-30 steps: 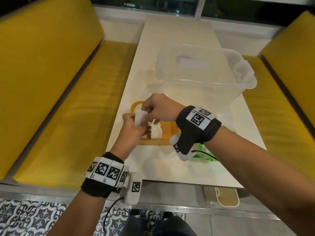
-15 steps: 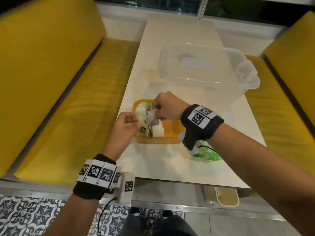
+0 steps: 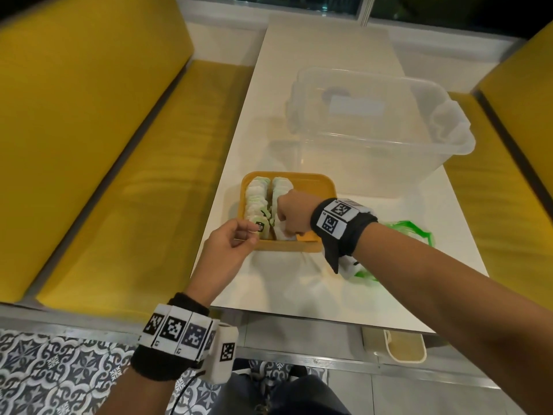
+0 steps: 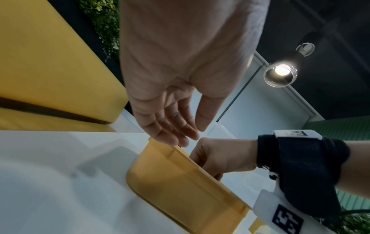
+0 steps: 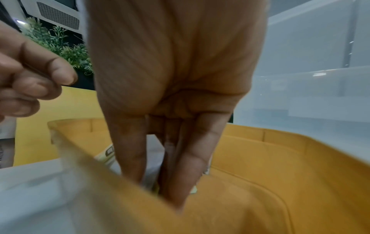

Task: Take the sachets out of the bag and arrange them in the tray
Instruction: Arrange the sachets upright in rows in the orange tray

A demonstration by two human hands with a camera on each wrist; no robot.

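Now the right hand point(image 3: 288, 215) is reaching down into the yellow tray point(image 3: 320, 187), its grip pinching a sachet point(image 5: 154, 158) into the second row, likely to keep it upright. The left hand point(image 3: 229, 248) is hovering beside the tray's near corner, loosely curled and empty; the green bag point(image 3: 410, 232) is lying on the bench point(image 3: 299, 289).
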